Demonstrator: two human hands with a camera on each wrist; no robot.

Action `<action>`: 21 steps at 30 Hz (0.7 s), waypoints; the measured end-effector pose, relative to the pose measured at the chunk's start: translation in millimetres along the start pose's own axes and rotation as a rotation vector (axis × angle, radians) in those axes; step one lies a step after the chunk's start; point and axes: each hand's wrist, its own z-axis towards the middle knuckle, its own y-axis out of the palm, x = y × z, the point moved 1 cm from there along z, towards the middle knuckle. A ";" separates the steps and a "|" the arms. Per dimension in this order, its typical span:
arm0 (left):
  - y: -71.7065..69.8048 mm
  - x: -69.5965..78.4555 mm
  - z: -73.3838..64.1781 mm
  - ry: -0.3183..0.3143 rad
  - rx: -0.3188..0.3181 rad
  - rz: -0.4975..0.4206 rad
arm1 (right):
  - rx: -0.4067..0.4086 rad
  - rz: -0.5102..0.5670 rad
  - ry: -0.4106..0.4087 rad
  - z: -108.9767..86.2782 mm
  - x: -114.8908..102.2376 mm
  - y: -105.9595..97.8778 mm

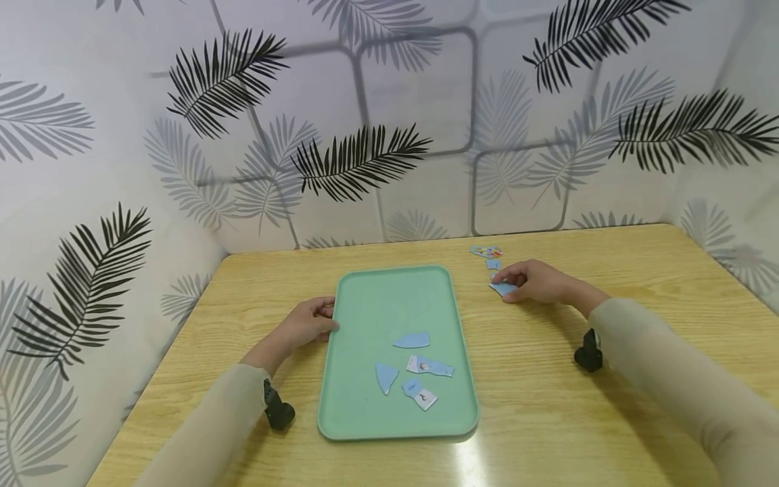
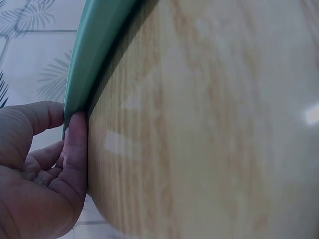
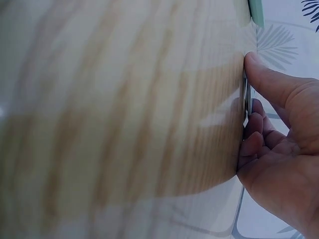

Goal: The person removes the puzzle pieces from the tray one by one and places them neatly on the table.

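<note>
My left hand [image 1: 307, 321] grips the left rim of a light green tray [image 1: 389, 297]; in the left wrist view the thumb lies on one side of the tray's rim [image 2: 92, 55] and the fingers on the other. To the right of the tray, my right hand [image 1: 538, 284] holds a light blue puzzle piece [image 1: 502, 289] at the table surface, thumb at its near edge and curled fingers at its far side. The hand partly covers it. Just beyond lie a small blue piece [image 1: 493, 264] and a piece with a colourful print [image 1: 487, 251], in a line.
Inside the tray's near half lie several loose pieces: a plain blue one [image 1: 412, 339], a pointed one [image 1: 386, 377] and printed ones, such as a long blue-and-white piece [image 1: 430, 366]. The wooden table [image 1: 268, 284] ends at a leaf-patterned wall covering [image 1: 420, 196].
</note>
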 end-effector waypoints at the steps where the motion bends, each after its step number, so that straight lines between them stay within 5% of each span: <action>1: 0.1 0.1 -0.1 0.001 0.000 0.001 | 0.001 -0.002 0.003 0.6 1.2 -0.2; 21: 0.8 -0.9 0.5 0.004 0.000 -0.006 | 0.005 -0.012 0.009 2.7 1.8 -0.6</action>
